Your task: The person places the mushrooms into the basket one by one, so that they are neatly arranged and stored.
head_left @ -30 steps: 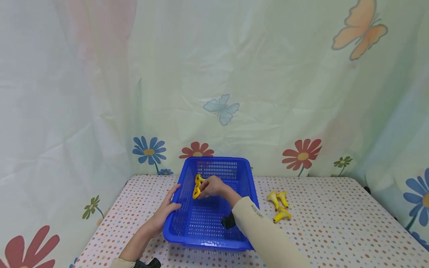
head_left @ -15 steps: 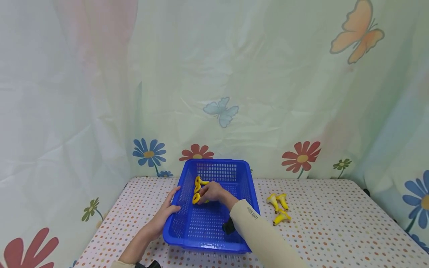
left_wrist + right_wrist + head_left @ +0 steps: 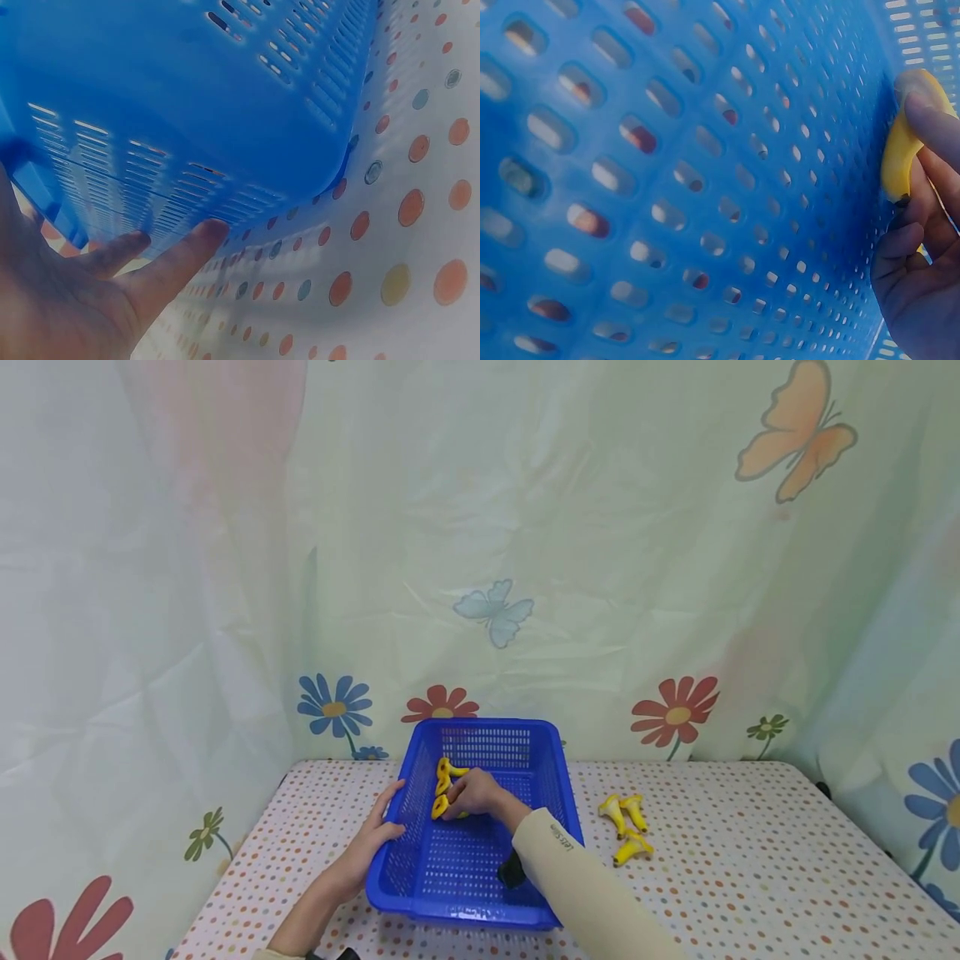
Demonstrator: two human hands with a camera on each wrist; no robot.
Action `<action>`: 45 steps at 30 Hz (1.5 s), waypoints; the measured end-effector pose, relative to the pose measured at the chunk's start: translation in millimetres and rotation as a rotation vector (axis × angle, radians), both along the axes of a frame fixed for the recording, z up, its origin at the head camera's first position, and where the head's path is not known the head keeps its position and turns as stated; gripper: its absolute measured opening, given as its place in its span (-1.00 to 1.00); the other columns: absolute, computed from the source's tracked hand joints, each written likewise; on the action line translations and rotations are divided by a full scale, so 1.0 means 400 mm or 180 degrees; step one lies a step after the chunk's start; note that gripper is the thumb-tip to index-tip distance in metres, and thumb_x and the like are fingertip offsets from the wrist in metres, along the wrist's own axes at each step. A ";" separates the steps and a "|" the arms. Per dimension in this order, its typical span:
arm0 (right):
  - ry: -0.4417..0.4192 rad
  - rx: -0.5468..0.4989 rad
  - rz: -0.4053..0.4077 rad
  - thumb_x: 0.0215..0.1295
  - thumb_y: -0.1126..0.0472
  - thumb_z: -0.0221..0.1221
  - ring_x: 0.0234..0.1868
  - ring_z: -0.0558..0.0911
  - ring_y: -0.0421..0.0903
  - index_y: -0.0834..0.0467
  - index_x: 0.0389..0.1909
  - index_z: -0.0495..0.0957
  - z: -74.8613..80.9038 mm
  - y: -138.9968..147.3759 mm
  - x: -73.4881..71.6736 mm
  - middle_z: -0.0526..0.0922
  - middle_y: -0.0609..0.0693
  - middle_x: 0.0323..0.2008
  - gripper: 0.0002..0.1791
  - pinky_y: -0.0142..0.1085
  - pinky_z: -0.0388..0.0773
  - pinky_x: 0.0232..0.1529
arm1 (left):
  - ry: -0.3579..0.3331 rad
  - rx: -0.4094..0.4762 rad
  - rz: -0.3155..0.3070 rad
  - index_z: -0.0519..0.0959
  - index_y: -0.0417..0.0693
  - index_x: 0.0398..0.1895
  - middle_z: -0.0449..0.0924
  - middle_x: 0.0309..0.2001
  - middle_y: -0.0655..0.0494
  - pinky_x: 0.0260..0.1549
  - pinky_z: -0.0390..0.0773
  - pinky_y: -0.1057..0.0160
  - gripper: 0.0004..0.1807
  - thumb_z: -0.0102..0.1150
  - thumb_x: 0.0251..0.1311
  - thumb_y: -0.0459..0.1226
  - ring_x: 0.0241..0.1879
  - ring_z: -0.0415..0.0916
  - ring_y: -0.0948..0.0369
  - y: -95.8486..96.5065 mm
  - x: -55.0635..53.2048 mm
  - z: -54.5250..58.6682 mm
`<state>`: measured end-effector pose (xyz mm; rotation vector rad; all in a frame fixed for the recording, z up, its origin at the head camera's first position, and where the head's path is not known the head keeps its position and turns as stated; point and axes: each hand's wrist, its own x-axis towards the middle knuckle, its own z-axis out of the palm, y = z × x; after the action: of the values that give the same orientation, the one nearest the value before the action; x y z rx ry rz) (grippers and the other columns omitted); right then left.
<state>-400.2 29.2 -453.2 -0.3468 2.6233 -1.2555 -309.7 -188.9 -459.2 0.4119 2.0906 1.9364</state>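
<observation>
In the head view, my right hand point(image 3: 480, 795) reaches into a blue plastic basket point(image 3: 472, 913) and pinches a yellow trumpet-shaped mushroom point(image 3: 439, 807) low at its left side. The right wrist view shows the thumb against that curved yellow mushroom point(image 3: 900, 161), its dark-tipped end pointing down by the perforated floor. Beyond it, more yellow mushrooms point(image 3: 444, 769) lie along the left wall, partly hidden by my fingers. My left hand point(image 3: 365, 846) touches the basket's left side with outstretched fingers. From the left wrist, the fingers point(image 3: 172, 266) extend along the outer wall.
Right of the basket, three yellow mushrooms point(image 3: 632, 847) with pale stems lie close together on the dotted tablecloth point(image 3: 750, 860). A flower-patterned curtain point(image 3: 600, 610) hangs behind and at both sides of the table.
My right hand has lowered a little with the mushroom, to the basket's floor, then stays almost still. The left hand keeps its place at the basket. The camera view has tilted slightly upward.
</observation>
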 end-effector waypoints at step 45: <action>0.0440 0.0009 0.0429 0.10 0.28 0.38 -0.27 0.60 -0.10 0.20 -0.18 0.70 0.278 0.170 0.035 0.67 -0.05 -0.30 -0.77 -0.17 0.58 -0.10 | 0.0053 0.0002 0.0167 -0.13 0.33 0.52 -0.33 0.50 -0.17 0.14 0.25 -0.27 -0.24 -0.14 0.30 -0.23 0.36 -0.03 -0.32 0.006 0.009 -0.005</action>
<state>-386.3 97.3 -342.0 -0.6198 2.6625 -1.2246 -306.2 -186.6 -461.1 0.3783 2.1317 1.9694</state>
